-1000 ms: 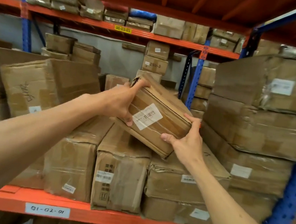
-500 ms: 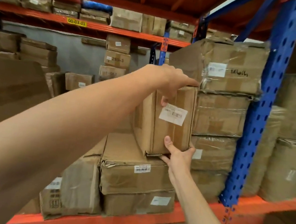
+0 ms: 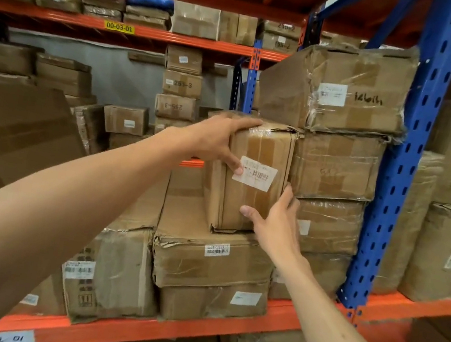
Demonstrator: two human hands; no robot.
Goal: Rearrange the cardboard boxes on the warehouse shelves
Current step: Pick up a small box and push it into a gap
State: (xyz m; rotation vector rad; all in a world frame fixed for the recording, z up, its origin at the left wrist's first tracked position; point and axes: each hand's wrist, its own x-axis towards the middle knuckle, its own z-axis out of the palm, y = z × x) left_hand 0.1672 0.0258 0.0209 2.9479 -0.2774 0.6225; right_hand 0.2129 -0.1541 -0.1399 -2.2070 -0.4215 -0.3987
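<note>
Small box [image 3: 256, 175] stood on end on top of a flat box [image 3: 213, 257], its right side against a wrapped stack [image 3: 336, 170] by the blue upright [image 3: 407, 170], on the orange shelf [image 3: 223, 328].

Left hand [image 3: 217, 140]: fingers draped over the top front edge, thumb pressing the front face at the label [image 3: 255, 173]; grip closed on the small box. Right hand [image 3: 275, 223]: fingers lay nearly straight against the lower right corner, steadying rather than clasping; grip released, only touching.

Risks, as judged from this position:
- The small box was tall and narrow on its base. If the left hand let go before it sat flat, it could tip forward or to the left, where nothing propped it.
- The flat box beneath looked crushed and torn along its top front edge, so the footing may sag and lean the small box outward.
- Its lower front corner showed a loose flap; that could catch and keep it from seating.
- The right fingers lay close to the seam between box and stack; pushing further right could pinch them.
- The top box of the stack [image 3: 349, 93] overhung slightly; a hard shove could disturb it.
</note>
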